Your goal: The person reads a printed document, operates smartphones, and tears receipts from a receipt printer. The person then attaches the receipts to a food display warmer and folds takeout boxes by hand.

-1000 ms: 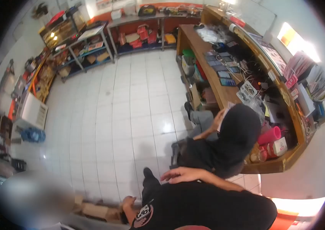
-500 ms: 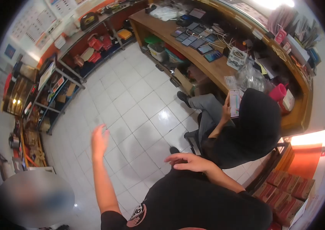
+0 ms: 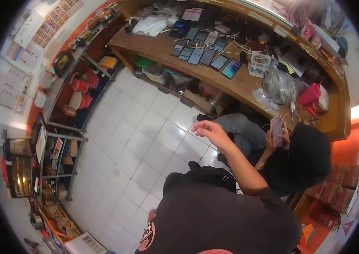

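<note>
Short of the counter (image 3: 145, 44), the right hand (image 3: 216, 133) hangs empty, fingers loosely curled and apart, the left hand (image 3: 151, 215) too hidden to tell, as phones (image 3: 231, 68) lie untouched atop the counter.

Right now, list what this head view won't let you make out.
Head view:
Left hand: hidden behind the black shirt; only a sliver of skin shows.
Co-worker's phone: screen content, too small and tilted.
Plastic bag on the counter: contents, masked by crumpled plastic.
Wall sheets: fine print, too small.
</note>
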### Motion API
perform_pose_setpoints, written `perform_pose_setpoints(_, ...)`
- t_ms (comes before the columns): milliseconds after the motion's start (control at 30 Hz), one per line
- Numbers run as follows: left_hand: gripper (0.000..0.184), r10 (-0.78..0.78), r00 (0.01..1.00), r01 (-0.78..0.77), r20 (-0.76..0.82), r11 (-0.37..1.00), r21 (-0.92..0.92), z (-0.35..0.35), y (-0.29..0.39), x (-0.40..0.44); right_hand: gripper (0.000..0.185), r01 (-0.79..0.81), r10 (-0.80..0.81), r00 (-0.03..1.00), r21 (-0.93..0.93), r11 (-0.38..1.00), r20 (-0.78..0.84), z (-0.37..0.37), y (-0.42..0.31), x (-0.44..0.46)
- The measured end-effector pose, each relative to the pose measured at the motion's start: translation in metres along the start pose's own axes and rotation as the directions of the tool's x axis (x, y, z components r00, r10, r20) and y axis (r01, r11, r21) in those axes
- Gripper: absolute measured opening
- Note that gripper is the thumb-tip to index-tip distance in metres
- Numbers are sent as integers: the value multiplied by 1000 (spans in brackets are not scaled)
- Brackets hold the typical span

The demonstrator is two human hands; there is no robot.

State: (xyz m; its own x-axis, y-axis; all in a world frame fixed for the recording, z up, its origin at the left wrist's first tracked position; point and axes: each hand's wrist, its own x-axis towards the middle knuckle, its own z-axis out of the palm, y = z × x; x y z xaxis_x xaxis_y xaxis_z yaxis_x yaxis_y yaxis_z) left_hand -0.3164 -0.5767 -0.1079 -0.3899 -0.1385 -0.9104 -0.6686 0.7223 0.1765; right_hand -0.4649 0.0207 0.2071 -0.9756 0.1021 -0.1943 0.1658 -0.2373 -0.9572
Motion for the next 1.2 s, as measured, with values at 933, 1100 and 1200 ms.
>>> perform_pose_setpoints(933, 27, 599, 791, -612, -122, 769, -184, -437, 625, 204, 24, -332, -294, 464, -472, 817, -836, -270, 59, 431)
perform_pose_setpoints(1100, 29, 466, 873, -485, 142, 857, 175, -371, 620, 222, 20, -374, -293, 423, -460, 806, -857, -299, 59, 456)
perform_pose_setpoints(1200, 30, 395, 905, -424, 160, 875, 234, -369, 636, 227, 19, -354, -230, 433, -400, 846, -871, -313, 59, 465)
